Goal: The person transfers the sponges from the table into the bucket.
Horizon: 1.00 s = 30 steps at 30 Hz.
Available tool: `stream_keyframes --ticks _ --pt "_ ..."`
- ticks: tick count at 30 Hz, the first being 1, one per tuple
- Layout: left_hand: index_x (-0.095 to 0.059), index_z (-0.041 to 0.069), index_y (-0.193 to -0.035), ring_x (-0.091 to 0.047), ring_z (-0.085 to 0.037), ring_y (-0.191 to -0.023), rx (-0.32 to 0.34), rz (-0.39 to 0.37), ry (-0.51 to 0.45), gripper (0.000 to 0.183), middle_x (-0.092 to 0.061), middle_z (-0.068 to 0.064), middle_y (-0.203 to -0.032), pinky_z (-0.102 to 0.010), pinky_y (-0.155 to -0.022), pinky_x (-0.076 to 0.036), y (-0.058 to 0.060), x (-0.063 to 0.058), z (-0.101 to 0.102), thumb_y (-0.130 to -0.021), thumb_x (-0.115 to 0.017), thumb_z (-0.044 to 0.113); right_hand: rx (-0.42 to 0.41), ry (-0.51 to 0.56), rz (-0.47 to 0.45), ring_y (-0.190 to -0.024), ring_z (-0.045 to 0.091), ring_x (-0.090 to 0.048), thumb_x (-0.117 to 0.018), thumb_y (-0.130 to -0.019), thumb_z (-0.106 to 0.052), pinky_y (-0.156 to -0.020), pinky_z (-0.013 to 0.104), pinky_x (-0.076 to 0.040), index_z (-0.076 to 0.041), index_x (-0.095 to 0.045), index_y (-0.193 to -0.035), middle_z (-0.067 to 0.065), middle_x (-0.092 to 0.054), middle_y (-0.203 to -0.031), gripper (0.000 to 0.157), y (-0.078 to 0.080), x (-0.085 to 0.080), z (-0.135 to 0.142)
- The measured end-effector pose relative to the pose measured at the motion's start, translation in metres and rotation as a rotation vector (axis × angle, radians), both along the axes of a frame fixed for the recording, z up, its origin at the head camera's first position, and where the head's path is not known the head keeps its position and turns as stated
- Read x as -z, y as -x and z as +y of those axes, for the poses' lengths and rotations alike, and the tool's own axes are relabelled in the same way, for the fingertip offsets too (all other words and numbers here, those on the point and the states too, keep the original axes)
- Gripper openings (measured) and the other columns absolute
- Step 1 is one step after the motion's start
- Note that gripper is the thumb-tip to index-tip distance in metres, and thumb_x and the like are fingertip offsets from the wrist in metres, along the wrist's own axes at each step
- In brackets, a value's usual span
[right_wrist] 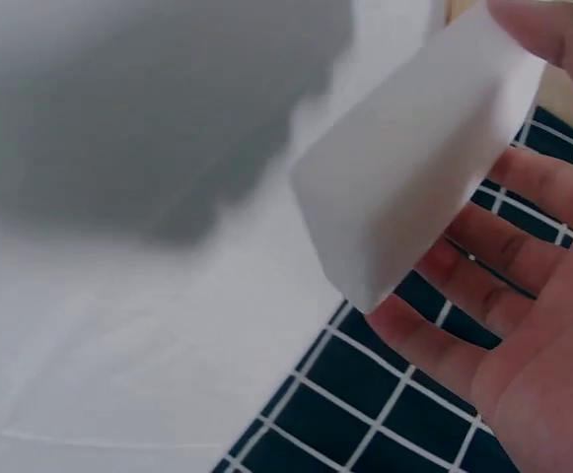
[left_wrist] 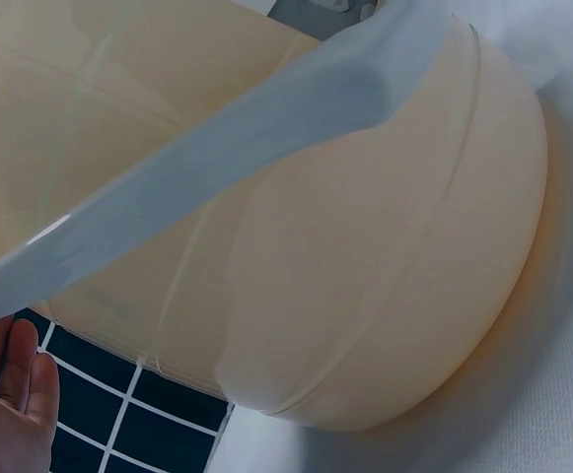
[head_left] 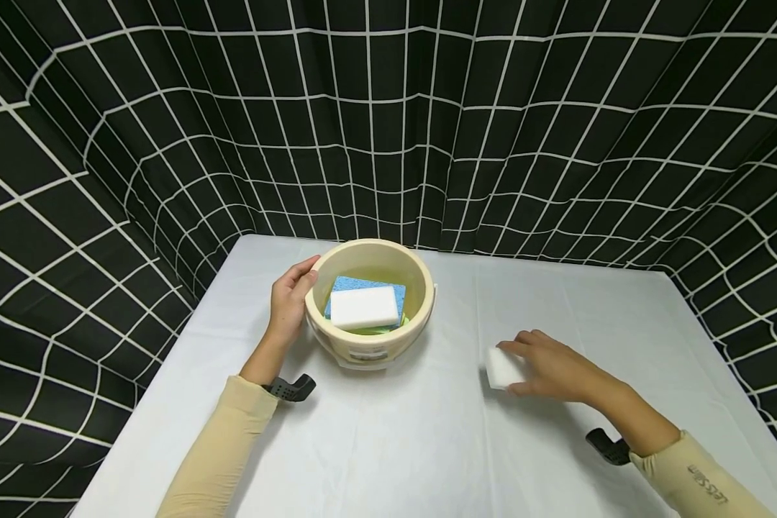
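Note:
A cream bucket (head_left: 370, 344) stands on the table with a white sponge block (head_left: 364, 307) lying over a blue sponge (head_left: 362, 281) inside it; bits of green show beneath them. At the bucket's left side my left hand (head_left: 288, 302) grips the rim, thumb on the edge and fingers along the outer wall. The left wrist view shows the bucket's pale handle (left_wrist: 197, 177) hanging across its wall. Out to the right, my right hand (head_left: 547, 367) holds another white sponge block (head_left: 501, 368) between thumb and fingers, low over the table. In the right wrist view this block (right_wrist: 414, 158) is tilted.
A white cloth covers the table (head_left: 427, 446). Black curtains (head_left: 375, 129) with a white grid hang behind it and along both sides. Each wrist wears a black strap mount (head_left: 293, 388).

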<state>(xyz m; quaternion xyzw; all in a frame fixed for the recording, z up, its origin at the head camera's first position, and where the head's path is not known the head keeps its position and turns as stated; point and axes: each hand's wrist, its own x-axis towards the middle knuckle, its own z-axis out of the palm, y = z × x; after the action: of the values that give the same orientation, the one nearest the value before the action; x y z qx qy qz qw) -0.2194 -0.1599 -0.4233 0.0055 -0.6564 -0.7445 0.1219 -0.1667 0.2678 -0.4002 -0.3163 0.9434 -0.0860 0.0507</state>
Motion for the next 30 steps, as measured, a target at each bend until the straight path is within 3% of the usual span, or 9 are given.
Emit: stream_keyframes --ticks 6,12,19,23,30 --pt "-0.055 -0.004 -0.132 -0.058 -0.013 -0.117 0.006 0.003 -0.003 0.037 -0.055 -0.019 -0.138 -0.014 -0.094 -0.053 0.001 -0.001 0.001 -0.098 -0.051 0.009 0.022 0.065 -0.023 -0.081 0.011 -0.049 -0.079 -0.077 -0.042 -0.064 0.024 -0.045 -0.008 -0.062 -0.126 0.003 -0.06 -0.1 0.062 0.017 -0.023 -0.005" --pt "-0.056 -0.003 -0.132 -0.06 -0.006 -0.11 -0.001 -0.024 0.011 0.036 -0.056 -0.019 -0.137 -0.013 -0.092 -0.053 0.001 -0.001 0.003 -0.098 -0.051 0.01 0.033 0.07 0.025 -0.085 0.014 -0.051 -0.074 -0.082 -0.046 -0.07 0.03 -0.047 -0.01 -0.058 -0.133 0.005 -0.061 -0.103 0.064 0.034 -0.052 -0.012" --pt "-0.055 -0.003 -0.133 -0.059 -0.011 -0.115 0.004 -0.029 0.013 0.037 -0.055 -0.019 -0.138 -0.014 -0.094 -0.053 0.0 -0.001 0.006 -0.099 -0.051 0.011 0.057 0.092 0.061 -0.088 0.021 -0.054 -0.072 -0.084 -0.048 -0.073 0.036 -0.049 -0.009 -0.055 -0.136 0.01 -0.06 -0.106 0.067 0.051 -0.084 -0.025" --pt "-0.055 -0.002 -0.133 -0.058 -0.01 -0.116 0.003 -0.03 0.027 0.038 -0.055 -0.018 -0.139 -0.014 -0.094 -0.053 0.0 -0.002 0.006 -0.099 -0.05 0.012 0.092 0.139 0.063 -0.098 0.026 -0.055 -0.077 -0.08 -0.044 -0.081 0.043 -0.051 -0.006 -0.055 -0.135 0.014 -0.062 -0.114 0.071 0.061 -0.095 -0.039" --pt "-0.056 -0.002 -0.132 -0.06 -0.008 -0.113 -0.024 -0.02 0.016 0.037 -0.057 -0.017 -0.138 -0.014 -0.092 -0.053 -0.001 -0.002 0.003 -0.098 -0.051 0.011 0.115 0.25 0.069 -0.104 0.027 -0.056 -0.083 -0.075 -0.038 -0.086 0.046 -0.052 -0.006 -0.06 -0.126 0.012 -0.063 -0.118 0.064 0.081 -0.102 -0.069"
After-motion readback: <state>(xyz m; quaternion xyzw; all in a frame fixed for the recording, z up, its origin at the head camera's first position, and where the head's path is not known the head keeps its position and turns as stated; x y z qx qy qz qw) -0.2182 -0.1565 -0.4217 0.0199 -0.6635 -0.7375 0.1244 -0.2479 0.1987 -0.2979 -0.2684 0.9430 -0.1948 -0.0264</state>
